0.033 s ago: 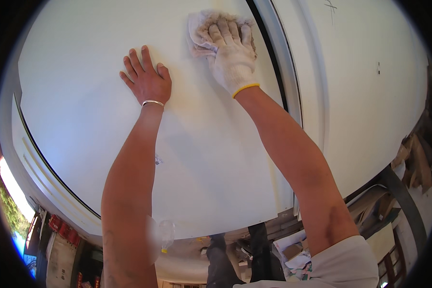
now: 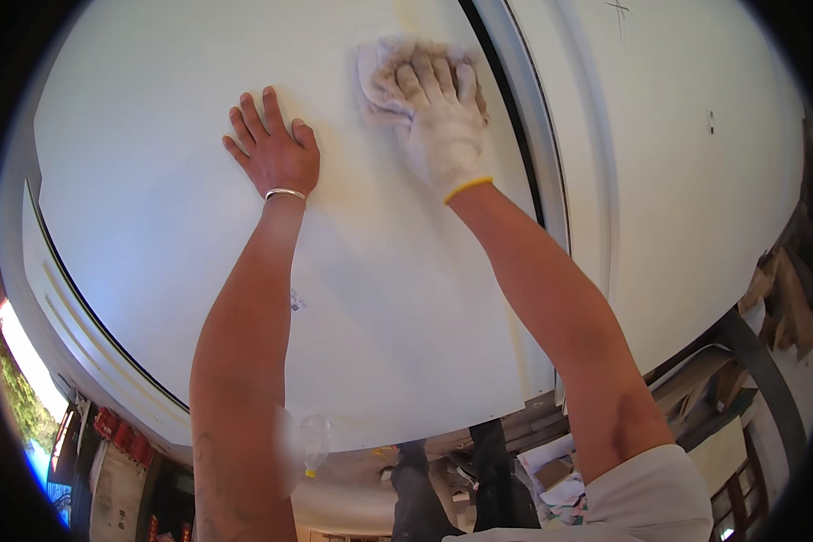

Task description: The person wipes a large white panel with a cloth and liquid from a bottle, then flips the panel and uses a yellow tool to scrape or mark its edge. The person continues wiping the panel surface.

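White and smooth, one broad panel (image 2: 406,298) fills most of the view, with clutter (image 2: 556,476) below its near edge. One crumpled pale cloth (image 2: 379,86) lies beside its black-lined right edge, toward the far end, longer axis roughly crosswise. Two hands: the gloved right hand (image 2: 444,126) presses flat over the cloth, fingers slightly spread; the bare left hand (image 2: 282,161) rests palm down, fingers splayed, empty.
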Demonstrator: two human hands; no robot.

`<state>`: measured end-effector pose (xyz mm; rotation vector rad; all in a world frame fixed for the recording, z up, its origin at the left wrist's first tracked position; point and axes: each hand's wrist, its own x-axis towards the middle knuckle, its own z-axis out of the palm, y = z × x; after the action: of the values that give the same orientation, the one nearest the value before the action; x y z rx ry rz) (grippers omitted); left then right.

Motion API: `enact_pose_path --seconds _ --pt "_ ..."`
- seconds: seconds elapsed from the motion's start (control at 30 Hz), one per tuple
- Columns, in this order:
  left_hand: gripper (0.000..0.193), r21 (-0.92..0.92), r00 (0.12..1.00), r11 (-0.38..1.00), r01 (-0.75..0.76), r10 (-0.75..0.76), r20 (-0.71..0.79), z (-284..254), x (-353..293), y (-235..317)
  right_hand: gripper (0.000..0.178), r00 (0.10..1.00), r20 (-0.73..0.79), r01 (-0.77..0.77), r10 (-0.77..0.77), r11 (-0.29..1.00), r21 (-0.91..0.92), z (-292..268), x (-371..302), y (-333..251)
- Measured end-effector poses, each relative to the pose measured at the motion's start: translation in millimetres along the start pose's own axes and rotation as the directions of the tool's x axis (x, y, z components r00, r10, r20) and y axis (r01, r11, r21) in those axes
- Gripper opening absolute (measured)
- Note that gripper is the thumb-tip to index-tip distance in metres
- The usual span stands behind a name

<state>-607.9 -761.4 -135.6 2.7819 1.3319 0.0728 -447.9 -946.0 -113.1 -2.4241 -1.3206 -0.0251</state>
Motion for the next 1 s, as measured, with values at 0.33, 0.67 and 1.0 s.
enact_pose_path --seconds 0.33,0.67,1.0 --pt "0.065 -0.009 0.996 0.999 -0.043 0.042 -0.083 3 0 -1 0.074 0.891 0.355 -0.305 0.285 0.952 0.0 -85 -284 -36" --pt "0.063 -0.039 0.981 0.996 -0.076 0.068 -0.183 9 2 -4 0.063 0.968 0.116 -0.227 0.221 0.973 0.039 -50 -300 -26" --pt "0.063 -0.013 0.983 0.997 -0.071 0.067 -0.173 7 4 -3 0.074 0.981 0.047 -0.193 0.19 0.979 0.071 -12 -112 -17"
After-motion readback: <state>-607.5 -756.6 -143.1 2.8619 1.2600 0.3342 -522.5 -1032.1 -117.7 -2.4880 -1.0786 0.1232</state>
